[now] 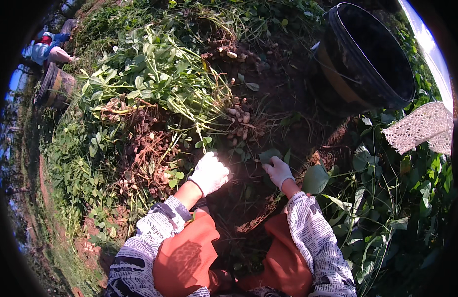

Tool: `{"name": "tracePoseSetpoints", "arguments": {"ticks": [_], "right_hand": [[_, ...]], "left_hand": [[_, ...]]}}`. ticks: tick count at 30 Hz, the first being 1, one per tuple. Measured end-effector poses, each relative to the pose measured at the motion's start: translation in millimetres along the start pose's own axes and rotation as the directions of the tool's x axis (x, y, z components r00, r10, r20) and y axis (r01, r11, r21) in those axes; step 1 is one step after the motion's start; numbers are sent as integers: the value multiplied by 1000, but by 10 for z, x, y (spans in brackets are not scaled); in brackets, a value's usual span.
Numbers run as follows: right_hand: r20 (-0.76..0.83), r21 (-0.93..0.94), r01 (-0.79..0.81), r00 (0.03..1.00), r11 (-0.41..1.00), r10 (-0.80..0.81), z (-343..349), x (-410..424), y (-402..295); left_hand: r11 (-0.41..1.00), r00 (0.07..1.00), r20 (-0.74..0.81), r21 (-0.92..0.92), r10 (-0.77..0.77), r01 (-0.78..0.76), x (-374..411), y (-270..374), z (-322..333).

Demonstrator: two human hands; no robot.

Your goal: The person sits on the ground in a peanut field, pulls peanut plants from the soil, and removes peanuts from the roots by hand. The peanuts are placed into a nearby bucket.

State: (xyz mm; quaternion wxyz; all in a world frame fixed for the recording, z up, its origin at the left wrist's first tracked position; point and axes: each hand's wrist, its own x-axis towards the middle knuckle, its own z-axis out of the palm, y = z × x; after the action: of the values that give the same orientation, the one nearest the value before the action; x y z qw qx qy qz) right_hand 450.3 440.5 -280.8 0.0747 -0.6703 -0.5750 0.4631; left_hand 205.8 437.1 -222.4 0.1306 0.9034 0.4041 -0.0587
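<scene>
My left hand [210, 173], in a white glove, has its fingers curled beside the base of a green stem; glare hides whether it grips anything. My right hand [278, 170], also white-gloved, is at a dark green leaf [269, 156], its thumb and index finger closed near the leaf's edge. Just beyond the hands, a cluster of peanut pods [240, 118] hangs on the roots of an uprooted peanut plant [184, 89]. Farther left, more peanut roots with pods [151, 156] lie among the foliage.
A large black bucket [332, 70] stands at the upper right. A cream openwork fabric [418, 128] hangs at the right edge, above leafy vines [362, 208]. Another bucket [57, 87] and a seated person [47, 50] are at the far upper left.
</scene>
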Motion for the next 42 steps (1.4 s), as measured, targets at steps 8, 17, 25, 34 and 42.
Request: {"name": "tracePoseSetpoints", "arguments": {"ticks": [8, 17, 25, 34, 42], "right_hand": [[-55, -205, 335, 934, 920, -353, 329, 486, -337], [28, -429, 180, 982, 885, -186, 767, 706, -717], [506, 329, -219, 862, 919, 24, 112, -68, -513], [-695, 456, 696, 668, 555, -267, -2533, -1714, -1750], [-942, -235, 154, 206, 960, -263, -3712, -1396, -1488]], "left_hand": [[997, 943, 324, 13, -74, 74, -158, 28, 175], [990, 969, 246, -134, -4, 38, -148, 98, 222], [995, 970, 239, -91, 50, -29, -239, 101, 111], [790, 978, -198, -588, 71, -176, -1136, 286, -1048], [889, 921, -387, -438, -52, -134, -1841, 677, -1565]]}}
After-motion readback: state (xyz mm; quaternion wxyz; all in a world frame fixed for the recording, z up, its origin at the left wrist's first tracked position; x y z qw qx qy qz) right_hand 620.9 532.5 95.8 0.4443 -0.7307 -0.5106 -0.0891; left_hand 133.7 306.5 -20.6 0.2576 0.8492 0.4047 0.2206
